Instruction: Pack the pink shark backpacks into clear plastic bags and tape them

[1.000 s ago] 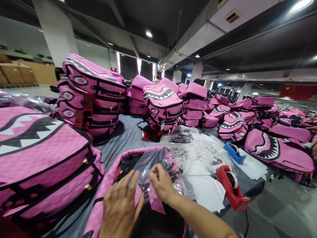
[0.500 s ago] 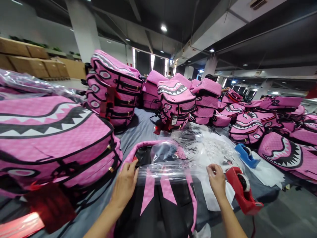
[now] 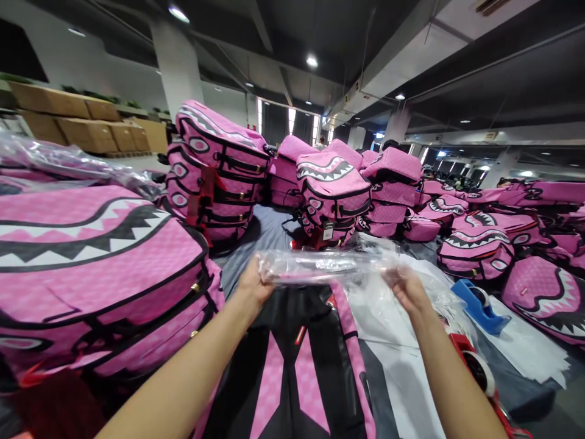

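A clear plastic bag (image 3: 324, 266) is stretched sideways between my two hands, gathered into a band. My left hand (image 3: 256, 280) is closed on its left end, and my right hand (image 3: 406, 285) pinches the right end, slightly smeared by motion. Below the bag lies a black and pink backpack (image 3: 292, 366) with its strap side up, a small red label between the straps. The bag hangs over the backpack's top end and hides part of it.
A large pink shark-mouth backpack (image 3: 91, 262) stands at left. Stacked backpacks (image 3: 214, 177) rise behind. At right are white paper sheets (image 3: 539, 341), a blue tape dispenser (image 3: 479, 305) and a red tape dispenser (image 3: 498, 408), partly behind my right forearm. Cardboard boxes (image 3: 91, 134) sit far left.
Both hands have moved up and away from me with the plastic bag, off the backpack's straps toward its top end. The camera view has shifted slightly.
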Action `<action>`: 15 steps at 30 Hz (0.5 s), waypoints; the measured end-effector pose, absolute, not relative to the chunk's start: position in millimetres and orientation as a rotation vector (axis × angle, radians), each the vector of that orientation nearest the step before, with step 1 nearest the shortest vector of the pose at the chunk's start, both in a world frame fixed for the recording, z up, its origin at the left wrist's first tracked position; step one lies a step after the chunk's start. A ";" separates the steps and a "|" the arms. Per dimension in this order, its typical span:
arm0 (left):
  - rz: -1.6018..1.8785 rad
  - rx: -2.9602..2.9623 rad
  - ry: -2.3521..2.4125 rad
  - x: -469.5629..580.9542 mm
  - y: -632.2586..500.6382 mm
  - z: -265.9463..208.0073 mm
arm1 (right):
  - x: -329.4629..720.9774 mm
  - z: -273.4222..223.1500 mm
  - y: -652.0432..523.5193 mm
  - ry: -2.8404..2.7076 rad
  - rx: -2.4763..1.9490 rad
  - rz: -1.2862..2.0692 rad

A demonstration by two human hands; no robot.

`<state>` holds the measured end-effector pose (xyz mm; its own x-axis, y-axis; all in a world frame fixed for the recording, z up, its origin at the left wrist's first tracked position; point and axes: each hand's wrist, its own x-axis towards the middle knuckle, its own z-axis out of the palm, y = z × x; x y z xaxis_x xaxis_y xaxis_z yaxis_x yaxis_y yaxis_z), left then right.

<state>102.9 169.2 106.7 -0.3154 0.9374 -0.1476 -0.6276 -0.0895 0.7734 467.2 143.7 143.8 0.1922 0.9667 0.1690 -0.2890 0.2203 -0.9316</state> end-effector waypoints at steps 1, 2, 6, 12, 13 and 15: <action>1.698 0.623 0.985 94.2 174.5 117.2 | 464.8 159.5 151.6 -0.956 -0.832 1.071; 1.701 0.795 1.052 83.2 177.9 127.4 | 463.3 171.9 157.5 -0.986 -0.755 1.043; 1.545 1.458 1.222 24.1 180.5 149.4 | 458.8 175.9 167.4 -1.296 -0.645 0.748; 0.642 2.893 1.438 -48.4 187.5 68.1 | 426.3 112.8 195.6 -1.540 -0.892 0.644; 0.593 2.930 1.412 -53.9 189.0 48.6 | 418.9 108.4 203.7 -1.470 -0.893 0.672; 0.530 2.952 1.374 -59.6 191.5 18.8 | 406.6 106.8 220.7 -1.281 -0.845 0.763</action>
